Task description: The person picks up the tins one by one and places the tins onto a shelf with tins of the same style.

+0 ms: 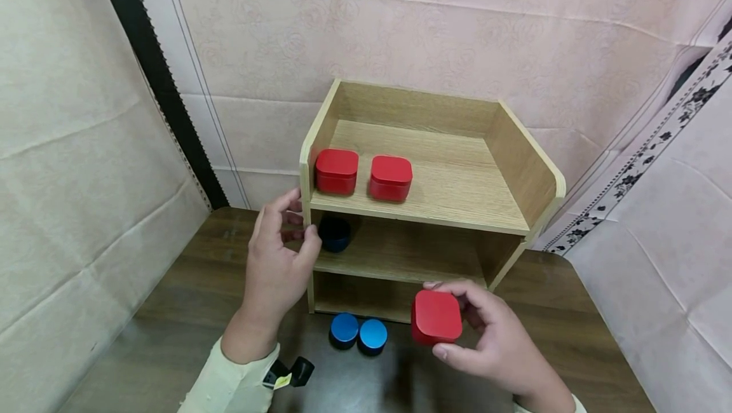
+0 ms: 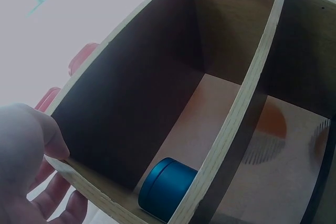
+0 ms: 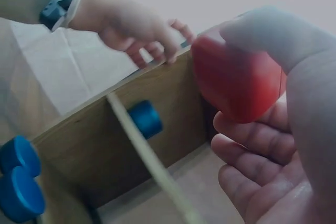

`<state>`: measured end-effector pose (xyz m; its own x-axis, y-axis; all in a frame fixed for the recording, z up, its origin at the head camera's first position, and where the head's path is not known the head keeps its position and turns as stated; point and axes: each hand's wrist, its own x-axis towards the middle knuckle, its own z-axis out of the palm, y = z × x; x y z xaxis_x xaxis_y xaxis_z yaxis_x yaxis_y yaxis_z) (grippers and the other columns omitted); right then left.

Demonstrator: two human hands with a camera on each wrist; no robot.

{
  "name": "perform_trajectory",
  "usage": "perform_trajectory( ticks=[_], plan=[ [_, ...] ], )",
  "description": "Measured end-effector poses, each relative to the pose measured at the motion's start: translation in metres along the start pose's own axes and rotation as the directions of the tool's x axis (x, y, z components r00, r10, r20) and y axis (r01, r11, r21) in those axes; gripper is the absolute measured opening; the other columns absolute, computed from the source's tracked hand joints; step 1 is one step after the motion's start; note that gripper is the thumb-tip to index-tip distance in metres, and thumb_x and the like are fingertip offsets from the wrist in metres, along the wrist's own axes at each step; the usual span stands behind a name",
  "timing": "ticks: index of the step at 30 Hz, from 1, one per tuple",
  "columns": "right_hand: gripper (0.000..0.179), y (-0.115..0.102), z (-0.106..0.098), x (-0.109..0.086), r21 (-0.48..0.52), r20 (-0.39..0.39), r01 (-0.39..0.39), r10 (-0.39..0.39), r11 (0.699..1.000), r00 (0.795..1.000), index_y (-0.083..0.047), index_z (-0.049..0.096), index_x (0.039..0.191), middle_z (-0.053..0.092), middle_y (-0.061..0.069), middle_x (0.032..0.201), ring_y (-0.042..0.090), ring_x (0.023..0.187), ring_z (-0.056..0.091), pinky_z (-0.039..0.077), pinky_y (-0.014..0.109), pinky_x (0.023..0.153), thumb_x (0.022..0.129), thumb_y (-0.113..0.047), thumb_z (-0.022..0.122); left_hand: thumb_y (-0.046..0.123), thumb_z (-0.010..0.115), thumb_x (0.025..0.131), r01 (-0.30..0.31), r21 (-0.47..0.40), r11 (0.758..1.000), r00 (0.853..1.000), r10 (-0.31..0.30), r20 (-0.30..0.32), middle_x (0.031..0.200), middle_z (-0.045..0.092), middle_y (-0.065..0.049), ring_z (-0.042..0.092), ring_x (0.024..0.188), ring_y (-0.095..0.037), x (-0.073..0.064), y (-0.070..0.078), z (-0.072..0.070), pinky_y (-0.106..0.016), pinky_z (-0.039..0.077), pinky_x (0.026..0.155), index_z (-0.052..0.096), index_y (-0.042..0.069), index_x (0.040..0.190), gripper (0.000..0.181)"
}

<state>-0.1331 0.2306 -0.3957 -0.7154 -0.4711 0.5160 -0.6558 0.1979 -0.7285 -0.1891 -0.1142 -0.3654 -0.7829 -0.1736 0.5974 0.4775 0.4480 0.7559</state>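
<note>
The right hand (image 1: pixel 483 330) pinches a rounded-square red box (image 1: pixel 437 316) between thumb and fingers, holding it up in front of the wooden shelf (image 1: pixel 452 171). The box looks light and stiff, probably hard plastic or coated metal; its smooth skin could slip a little, so the opposite side walls seem the best place to hold it, thumb on one and fingertips on the other, with the top left free. The left hand (image 1: pixel 280 267) grips the shelf's side panel, thumb at the front edge and fingers along the outside. Just above and to the right of that hand, two matching red boxes (image 1: pixel 337 171) (image 1: pixel 391 178) sit apart on the top board, each with rounded corners and a fine lid seam. Right beside the left thumb, on the tier below, stands a dark blue cylinder (image 1: pixel 335 234). Left of the right hand, two round containers (image 1: pixel 344 329) (image 1: pixel 373 335) with satiny blue tops stand close together on the wood-grained desk (image 1: pixel 549 311). The shelf is pale, straight-grained board with rounded panel corners.
</note>
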Motion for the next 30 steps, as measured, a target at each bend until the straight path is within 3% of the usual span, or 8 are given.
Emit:
perform_trajectory(
  ticks=[5,12,19,24,30],
  plan=[
    [0.076,-0.016,-0.011,0.012,0.036,-0.030,0.083,-0.082,0.996,0.996,0.001,0.063,0.142,0.071,0.017,0.147,0.018,0.130,0.072,0.063,0.023,0.100,0.073,0.016,0.091,0.001,0.070,0.102,-0.002,-0.001,1.000,1.000,0.002,0.004,0.140,0.062,-0.010,0.066,0.113,-0.019,0.000,0.000,0.000,-0.042,0.064,0.093,0.054,0.016,0.159,0.062],
    [0.075,-0.049,-0.024,0.031,0.066,-0.083,0.103,-0.098,0.992,0.992,0.008,0.063,0.142,0.071,0.019,0.148,0.020,0.125,0.074,0.061,0.021,0.101,0.073,0.022,0.086,0.000,0.069,0.102,-0.006,-0.008,1.000,1.000,0.006,0.005,0.141,0.062,-0.010,0.066,0.114,-0.019,0.000,-0.001,0.000,-0.044,0.064,0.093,0.054,0.016,0.160,0.062],
    [0.070,-0.073,-0.041,0.054,0.008,-0.164,0.001,0.001,1.000,0.986,0.006,0.064,0.143,0.074,0.012,0.137,0.016,0.116,0.074,0.060,0.020,0.100,0.077,0.024,0.083,-0.001,0.070,0.100,-0.026,0.001,1.000,1.000,0.026,-0.017,0.138,0.064,-0.010,0.067,0.112,-0.017,0.000,-0.004,0.001,-0.030,0.063,0.090,0.056,0.015,0.159,0.063],
    [0.063,-0.082,-0.052,0.073,-0.073,-0.205,-0.045,0.030,0.996,0.978,0.001,0.068,0.141,0.076,0.010,0.130,0.016,0.104,0.076,0.062,0.019,0.092,0.082,0.017,0.085,0.001,0.072,0.100,-0.029,0.009,1.000,0.999,0.029,-0.018,0.138,0.064,-0.010,0.067,0.112,-0.015,0.000,-0.004,0.001,-0.026,0.062,0.090,0.056,0.015,0.159,0.063],
    [0.056,-0.088,-0.061,0.097,-0.199,-0.233,-0.110,0.062,0.974,0.971,-0.010,0.073,0.141,0.078,0.004,0.130,0.016,0.113,0.076,0.059,0.018,0.103,0.089,0.007,0.087,-0.001,0.071,0.100,-0.021,-0.003,1.000,1.000,0.021,-0.014,0.139,0.063,-0.010,0.067,0.113,-0.018,0.000,-0.003,0.001,-0.039,0.065,0.091,0.055,0.016,0.160,0.064]
  ],
)
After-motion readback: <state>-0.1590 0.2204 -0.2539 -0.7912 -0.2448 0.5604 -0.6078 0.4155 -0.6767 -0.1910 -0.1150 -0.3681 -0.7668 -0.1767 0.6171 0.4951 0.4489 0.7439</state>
